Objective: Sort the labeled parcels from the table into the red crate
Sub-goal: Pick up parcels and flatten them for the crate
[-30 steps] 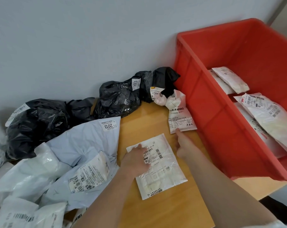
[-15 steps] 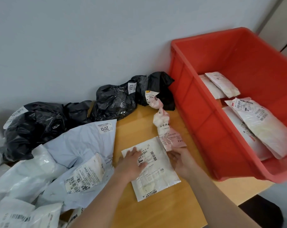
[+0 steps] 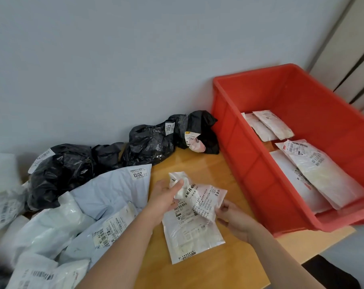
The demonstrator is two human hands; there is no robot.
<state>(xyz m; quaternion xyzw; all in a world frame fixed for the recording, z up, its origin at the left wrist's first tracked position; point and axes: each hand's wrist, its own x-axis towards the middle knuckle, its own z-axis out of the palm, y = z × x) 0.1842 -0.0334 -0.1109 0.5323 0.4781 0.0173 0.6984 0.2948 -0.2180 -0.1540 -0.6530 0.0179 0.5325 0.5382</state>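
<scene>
A crumpled pink-and-white labelled parcel (image 3: 200,197) is held above the wooden table (image 3: 208,272) by both hands. My left hand (image 3: 163,197) grips its bunched upper end; my right hand (image 3: 233,217) pinches its lower right edge. Under it lies a flat white labelled parcel (image 3: 189,234) on the table. The red crate (image 3: 235,147) stands at the right and holds several white parcels (image 3: 323,176).
Black bagged parcels (image 3: 152,142) line the wall. A pale blue parcel (image 3: 112,190) and white parcels (image 3: 49,228) are heaped at the left. The table's right edge ends just past the crate; its front edge is near my arms.
My right hand pulled the crumpled parcel from beside the crate toward me. My left hand left the flat white parcel and took hold of the crumpled one's top.
</scene>
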